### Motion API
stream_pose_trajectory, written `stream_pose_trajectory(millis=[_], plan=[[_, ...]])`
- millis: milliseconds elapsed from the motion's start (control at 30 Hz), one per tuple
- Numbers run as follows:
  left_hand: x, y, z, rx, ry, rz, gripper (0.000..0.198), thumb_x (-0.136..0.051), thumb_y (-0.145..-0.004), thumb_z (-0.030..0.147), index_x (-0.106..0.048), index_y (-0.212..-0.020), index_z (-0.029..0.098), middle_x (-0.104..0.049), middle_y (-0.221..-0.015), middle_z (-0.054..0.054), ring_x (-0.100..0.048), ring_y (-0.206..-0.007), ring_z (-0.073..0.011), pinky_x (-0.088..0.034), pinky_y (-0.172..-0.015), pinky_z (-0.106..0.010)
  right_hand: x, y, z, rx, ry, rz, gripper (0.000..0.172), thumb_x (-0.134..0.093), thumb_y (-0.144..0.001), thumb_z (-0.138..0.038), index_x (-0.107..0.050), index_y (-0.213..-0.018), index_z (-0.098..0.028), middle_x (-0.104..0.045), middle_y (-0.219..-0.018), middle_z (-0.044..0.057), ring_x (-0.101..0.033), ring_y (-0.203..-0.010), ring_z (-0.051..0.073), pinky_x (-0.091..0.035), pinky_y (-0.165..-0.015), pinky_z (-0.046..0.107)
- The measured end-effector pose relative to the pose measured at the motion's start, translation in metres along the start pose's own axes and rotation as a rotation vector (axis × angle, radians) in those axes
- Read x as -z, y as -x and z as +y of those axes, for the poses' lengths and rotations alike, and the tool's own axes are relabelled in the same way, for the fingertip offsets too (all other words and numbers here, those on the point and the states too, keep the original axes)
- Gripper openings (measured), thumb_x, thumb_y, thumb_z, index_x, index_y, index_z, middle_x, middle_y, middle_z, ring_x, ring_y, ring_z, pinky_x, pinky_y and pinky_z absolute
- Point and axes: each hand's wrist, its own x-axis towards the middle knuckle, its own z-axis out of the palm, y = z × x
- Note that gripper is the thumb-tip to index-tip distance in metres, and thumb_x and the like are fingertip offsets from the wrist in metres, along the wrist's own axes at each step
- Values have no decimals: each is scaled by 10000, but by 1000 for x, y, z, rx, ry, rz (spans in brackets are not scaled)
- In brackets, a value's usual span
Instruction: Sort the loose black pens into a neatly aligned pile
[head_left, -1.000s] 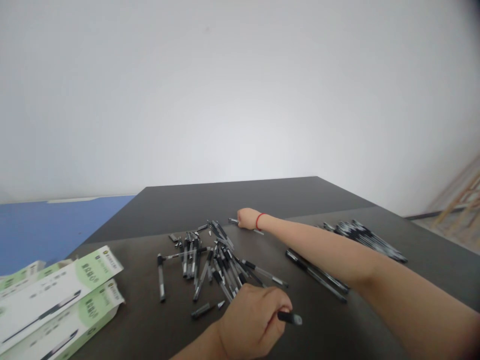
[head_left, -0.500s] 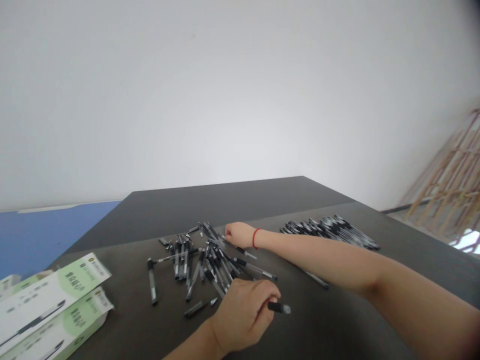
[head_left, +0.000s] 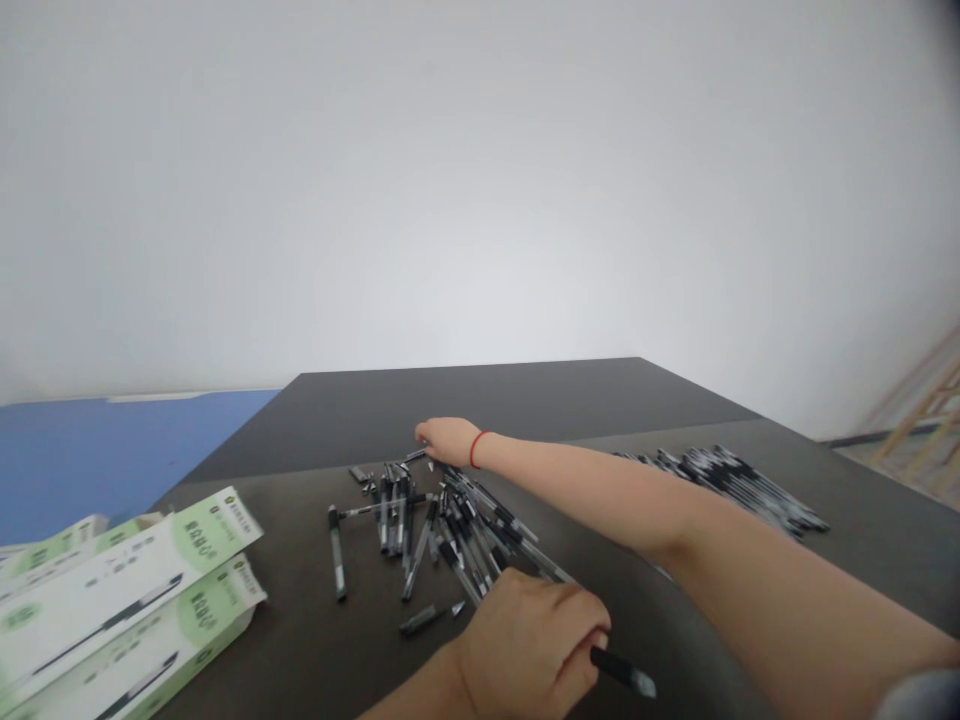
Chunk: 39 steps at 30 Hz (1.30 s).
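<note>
My left hand (head_left: 532,640) is closed around a pen (head_left: 624,670) at the bottom centre; a black end with a clear tip sticks out on the right, and the rest is hidden in the fist. My right hand (head_left: 448,441), with a red string at the wrist, is at the far edge of a loose pile of clear and black pens (head_left: 469,525). Its fingers are bent down and close together; anything between them is hidden. Just below its fingertips lies a small dark piece (head_left: 415,455). A short dark pen part (head_left: 420,620) and a single pen (head_left: 337,555) lie nearer me.
Green and white pen boxes (head_left: 180,560) are stacked at the left. Beyond my right forearm, several pens (head_left: 750,490) lie side by side on the dark table (head_left: 480,395). A blue floor area (head_left: 135,440) shows at left, and a wooden frame (head_left: 930,430) at far right.
My right hand has moved away from me to the far edge of the pile. My left hand still grips the pen, slightly lower and farther right, as the whole view has shifted.
</note>
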Motion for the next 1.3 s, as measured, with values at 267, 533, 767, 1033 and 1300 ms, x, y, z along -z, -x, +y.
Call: stream_pose_trajectory(millis=[267,533,767,1033,1300], plan=[[4,3,1,17,20,1,171,-446,-794,171,-473,-958,210,-655,-836,13,-610,-686,-136,-422,-632,-247,3,-21,-16,131,-15,37,141,-533,-824,-189,-627,-926,-169,-585,-1115,108,-569,-1009,231,-444,-774,299],[5,-1,5,-39,-99,-95,138,-454,-841,244,-492,-968,203,-650,-813,-2,-610,-668,-154,-401,-567,-251,-3,86,13,-37,-185,31,103,-561,-793,-251,-608,-838,-172,-662,-808,21,-576,-716,138,-366,-594,215],[10,-3,8,-98,-157,-212,290,-458,-859,444,-507,-1009,201,-649,-821,-14,-619,-677,-177,-413,-547,-264,-24,155,19,-188,-276,46,146,-560,-824,-284,-602,-864,-150,-657,-769,19,-542,-645,111,-324,-551,201],[13,-2,6,-41,-191,-220,190,-431,-879,342,-509,-998,216,-636,-847,-6,-605,-706,-178,-397,-574,-282,-10,144,22,-212,-268,66,156,-503,-840,-195,-649,-876,-152,-686,-850,59,-590,-769,154,-358,-648,234],[9,0,4,-11,-147,-211,200,-471,-857,345,-505,-1012,224,-642,-868,-2,-616,-734,-185,-401,-608,-283,11,65,22,-281,-286,-167,219,-526,-830,-237,-697,-810,-103,-689,-700,63,-632,-632,148,-438,-598,221]])
